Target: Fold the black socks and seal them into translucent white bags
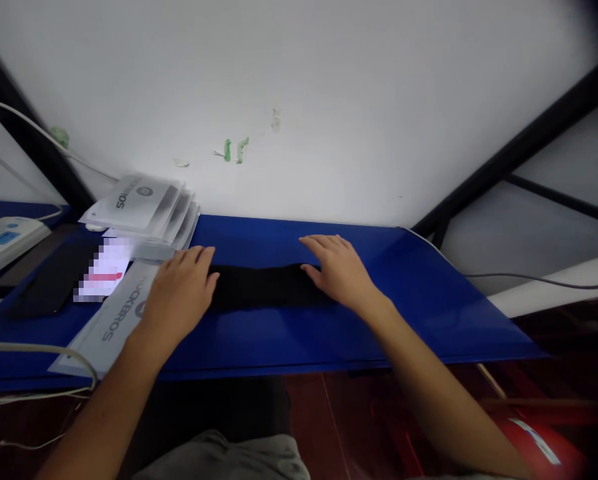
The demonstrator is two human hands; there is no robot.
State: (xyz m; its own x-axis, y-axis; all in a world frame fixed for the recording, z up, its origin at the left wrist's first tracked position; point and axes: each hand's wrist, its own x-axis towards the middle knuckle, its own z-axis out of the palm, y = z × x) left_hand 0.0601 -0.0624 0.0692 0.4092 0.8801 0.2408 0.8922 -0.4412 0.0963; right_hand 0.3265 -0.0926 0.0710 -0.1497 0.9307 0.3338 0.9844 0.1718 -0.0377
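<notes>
A strip of black fabric (263,287) lies flat and stretched sideways across the blue table (299,340). My left hand (183,287) rests on its left end, fingers extended and the thumb lying along the fabric. Over the right end lies my right hand (336,267), palm down with straight fingers and its thumb touching the strip. Both ends of the fabric are hidden under my hands. Beside my left hand is a flat white printed bag (121,320), partly covered by my wrist.
Several printed white packets (149,207) are stacked at the back left. A dark phone (53,280), a blurred-out bright screen (106,267) and a white power strip (9,240) lie further left. A white wall (329,147) closes the back; cables hang at both sides.
</notes>
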